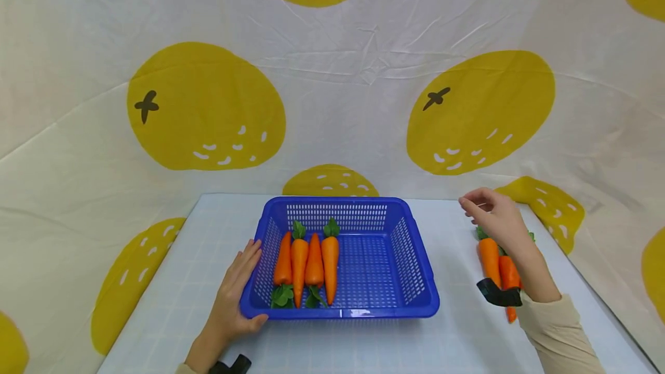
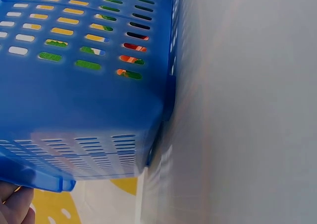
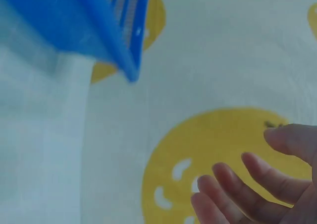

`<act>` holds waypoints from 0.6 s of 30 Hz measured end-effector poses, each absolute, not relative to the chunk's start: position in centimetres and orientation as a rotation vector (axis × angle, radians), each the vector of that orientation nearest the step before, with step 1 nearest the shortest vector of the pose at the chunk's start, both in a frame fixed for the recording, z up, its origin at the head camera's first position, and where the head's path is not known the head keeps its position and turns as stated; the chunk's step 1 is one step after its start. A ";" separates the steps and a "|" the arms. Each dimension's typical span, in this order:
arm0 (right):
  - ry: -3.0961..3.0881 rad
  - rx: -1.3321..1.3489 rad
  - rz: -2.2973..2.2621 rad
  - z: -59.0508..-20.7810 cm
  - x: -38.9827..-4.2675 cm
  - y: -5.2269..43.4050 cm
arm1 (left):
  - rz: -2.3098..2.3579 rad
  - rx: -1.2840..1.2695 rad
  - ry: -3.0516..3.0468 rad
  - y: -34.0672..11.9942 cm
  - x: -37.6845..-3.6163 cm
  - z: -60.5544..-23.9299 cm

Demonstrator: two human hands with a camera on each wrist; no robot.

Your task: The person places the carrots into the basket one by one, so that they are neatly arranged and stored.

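A blue plastic basket [image 1: 384, 311] with slotted walls stands on the table. Inside, on its left half, several orange carrots [image 1: 314, 264] with green leafy tops lie side by side, pointing alternately toward and away from me. My left hand [image 1: 231, 293] rests against the basket's near left corner, fingers along the left side and thumb at the front rim. In the left wrist view, its fingers [image 2: 17, 206] show below the rim. To the right, my right hand [image 1: 496, 215] is raised over more carrots [image 1: 489, 258], partly hiding them. Its fingers are loosely bent and hold nothing.
A pale checked table [image 1: 291, 348] carries the basket and the carrots. Behind and around it hangs a white cloth [image 1: 343, 114] with large yellow fruit prints. Black straps [image 1: 499, 293] are on the wrists.
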State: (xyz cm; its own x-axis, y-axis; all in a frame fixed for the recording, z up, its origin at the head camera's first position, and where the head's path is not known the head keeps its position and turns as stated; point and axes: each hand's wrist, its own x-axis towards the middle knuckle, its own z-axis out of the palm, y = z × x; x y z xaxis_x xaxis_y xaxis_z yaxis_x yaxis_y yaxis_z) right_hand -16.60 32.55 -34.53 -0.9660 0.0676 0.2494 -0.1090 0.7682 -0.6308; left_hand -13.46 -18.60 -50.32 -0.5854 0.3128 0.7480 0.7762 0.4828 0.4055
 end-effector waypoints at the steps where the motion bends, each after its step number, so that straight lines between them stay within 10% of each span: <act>1: -2.716 0.008 0.972 -34.7 -16.3 33.4 | -1.006 -0.897 -2.129 -18.6 -13.4 -50.3; 18: -3.018 -0.465 0.908 -42.0 -11.5 47.5 | -1.003 -0.881 -2.137 -18.9 -13.1 -50.5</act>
